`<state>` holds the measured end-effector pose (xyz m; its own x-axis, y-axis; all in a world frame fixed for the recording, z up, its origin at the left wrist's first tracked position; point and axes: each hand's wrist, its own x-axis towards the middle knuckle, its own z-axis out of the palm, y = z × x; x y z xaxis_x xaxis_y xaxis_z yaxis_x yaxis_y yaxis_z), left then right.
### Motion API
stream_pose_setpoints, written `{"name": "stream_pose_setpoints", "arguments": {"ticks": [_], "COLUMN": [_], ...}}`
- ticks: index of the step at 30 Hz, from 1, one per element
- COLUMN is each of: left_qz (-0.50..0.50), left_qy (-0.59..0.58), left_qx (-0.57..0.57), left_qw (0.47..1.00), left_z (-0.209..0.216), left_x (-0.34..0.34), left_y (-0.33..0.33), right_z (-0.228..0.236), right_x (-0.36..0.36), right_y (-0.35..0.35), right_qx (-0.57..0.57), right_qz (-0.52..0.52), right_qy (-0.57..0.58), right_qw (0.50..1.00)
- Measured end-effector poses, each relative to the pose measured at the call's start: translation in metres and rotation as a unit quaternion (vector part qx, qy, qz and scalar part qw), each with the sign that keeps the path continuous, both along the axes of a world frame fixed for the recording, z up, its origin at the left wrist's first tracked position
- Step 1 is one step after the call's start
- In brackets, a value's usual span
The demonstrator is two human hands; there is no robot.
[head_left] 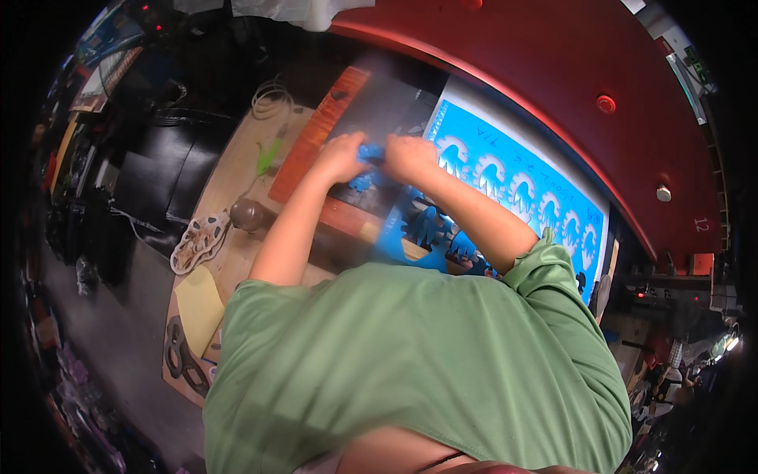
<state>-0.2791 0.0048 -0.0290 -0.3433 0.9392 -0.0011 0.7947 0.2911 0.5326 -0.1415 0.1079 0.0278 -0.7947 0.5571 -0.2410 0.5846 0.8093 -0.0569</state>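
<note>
My left hand (343,157) and my right hand (410,158) are close together over a dark grey board (379,107). Between them is a small blue piece of sheet material (369,152), its outline partly hidden by my fingers. Both hands have curled fingers and appear to pinch this piece from either side. Just below my left hand lies another blue piece with a jagged edge (362,183). Under my right forearm spreads a blue sheet (505,142) with a row of curved, toothed cut-outs. Its near part, with loose jagged scraps, is partly covered by my arm.
A large red machine (537,47) with a red button (606,103) spans the far side. Left of the board are an orange-red slab (316,134), a brown round-ended object (247,214), a coiled cable (271,99), a pale perforated shape (200,241) and yellow paper (199,306) on a wooden table.
</note>
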Motion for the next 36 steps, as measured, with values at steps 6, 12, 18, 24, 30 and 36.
{"name": "stream_pose_setpoints", "arguments": {"ticks": [6,12,18,24,30,36], "left_qz": [0.037,0.119,0.139,0.128,0.277,0.282], "left_qy": [-0.009,0.029,0.082,0.034,-0.088,-0.029], "left_qx": [0.076,0.279,0.221,0.276,0.216,0.129], "left_qw": [0.996,0.953,0.962,0.952,0.932,0.95], "left_z": [0.018,0.029,-0.001,-0.018,-0.02,-0.037], "left_x": [0.02,0.023,0.028,0.023,0.002,-0.014], "left_y": [-0.019,-0.059,-0.059,-0.052,-0.055,-0.046], "right_z": [0.003,-0.01,-0.043,-0.054,-0.029,-0.012], "right_x": [0.008,0.002,-0.012,-0.017,-0.027,0.021], "right_y": [-0.002,-0.001,-0.008,-0.014,-0.014,0.002], "right_qx": [0.013,-0.115,-0.131,-0.199,-0.217,-0.177], "right_qz": [0.049,0.14,0.141,0.111,0.112,0.066], "right_qy": [0.068,0.353,0.332,0.392,0.331,0.397], "right_qw": [0.996,0.918,0.924,0.891,0.911,0.898]}}
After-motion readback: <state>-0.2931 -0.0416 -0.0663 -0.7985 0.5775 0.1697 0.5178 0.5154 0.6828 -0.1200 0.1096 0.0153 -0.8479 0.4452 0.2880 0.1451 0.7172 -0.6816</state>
